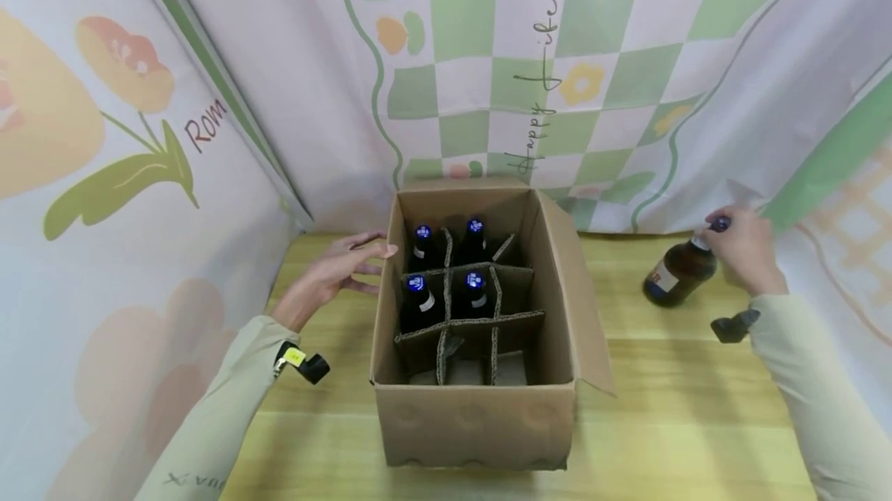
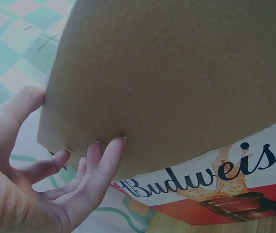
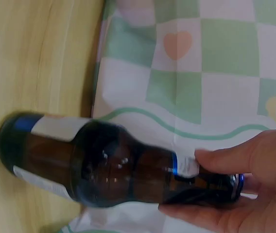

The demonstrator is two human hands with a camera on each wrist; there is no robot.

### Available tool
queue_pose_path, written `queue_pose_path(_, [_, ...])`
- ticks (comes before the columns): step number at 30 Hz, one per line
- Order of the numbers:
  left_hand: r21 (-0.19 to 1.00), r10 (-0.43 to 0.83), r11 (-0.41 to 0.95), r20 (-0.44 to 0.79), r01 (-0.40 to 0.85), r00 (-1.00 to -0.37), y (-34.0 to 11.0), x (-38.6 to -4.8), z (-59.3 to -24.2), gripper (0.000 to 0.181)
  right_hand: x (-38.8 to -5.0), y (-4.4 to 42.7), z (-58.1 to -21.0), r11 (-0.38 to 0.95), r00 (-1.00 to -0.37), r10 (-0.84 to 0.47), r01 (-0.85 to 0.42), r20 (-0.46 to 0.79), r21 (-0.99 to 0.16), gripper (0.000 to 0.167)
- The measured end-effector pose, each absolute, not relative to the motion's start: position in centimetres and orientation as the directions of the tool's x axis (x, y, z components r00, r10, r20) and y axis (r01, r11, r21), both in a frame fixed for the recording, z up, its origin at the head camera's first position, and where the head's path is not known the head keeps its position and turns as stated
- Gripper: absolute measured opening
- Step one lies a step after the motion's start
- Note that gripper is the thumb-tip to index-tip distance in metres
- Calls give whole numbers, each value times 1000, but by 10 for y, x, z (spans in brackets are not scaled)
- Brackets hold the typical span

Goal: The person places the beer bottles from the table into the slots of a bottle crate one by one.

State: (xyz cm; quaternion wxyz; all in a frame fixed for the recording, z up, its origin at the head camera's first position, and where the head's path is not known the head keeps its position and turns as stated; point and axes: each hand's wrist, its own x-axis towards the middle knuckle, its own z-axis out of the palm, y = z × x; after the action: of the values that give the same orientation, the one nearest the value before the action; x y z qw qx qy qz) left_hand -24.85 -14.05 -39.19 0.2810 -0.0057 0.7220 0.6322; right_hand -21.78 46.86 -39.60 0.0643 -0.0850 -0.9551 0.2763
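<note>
In the head view, a brown glass beer bottle (image 1: 684,272) leans over the right of the table. My right hand (image 1: 747,247) grips its neck near the blue cap; in the right wrist view, the thumb and fingers pinch the neck of the bottle (image 3: 104,162). An open cardboard box (image 1: 477,425) stands in the middle, several capped bottles upright in its rear and left compartments. My left hand (image 1: 340,267) touches the box's left side near the rear corner. Fingertips rest on the brown cardboard flap (image 2: 167,73) in the left wrist view, fingers slightly bent.
Cardboard dividers (image 1: 496,320) split the box into compartments; no bottles show in its front row or right column. A flap (image 1: 581,307) hangs outward on the right side. Patterned curtains (image 1: 502,83) rise behind the wooden table (image 1: 655,423).
</note>
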Motion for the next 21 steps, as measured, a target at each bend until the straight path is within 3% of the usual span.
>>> queue_pose_path(7, [907, 344, 202, -418, -369, -841, -140, -247, -396, 78, -219, 475, -418, 764, -946, 313, 196, 88, -615, 60])
queue_pose_path(15, [911, 341, 214, -408, -353, -847, -142, -248, -392, 79, -232, 476, -473, 438, -810, 565, 136, 155, -889, 47])
queue_pose_path(21, [915, 354, 206, -401, -348, -845, -140, -248, -392, 80, -236, 476, -480, 458, -766, 593, 67, 249, -886, 43])
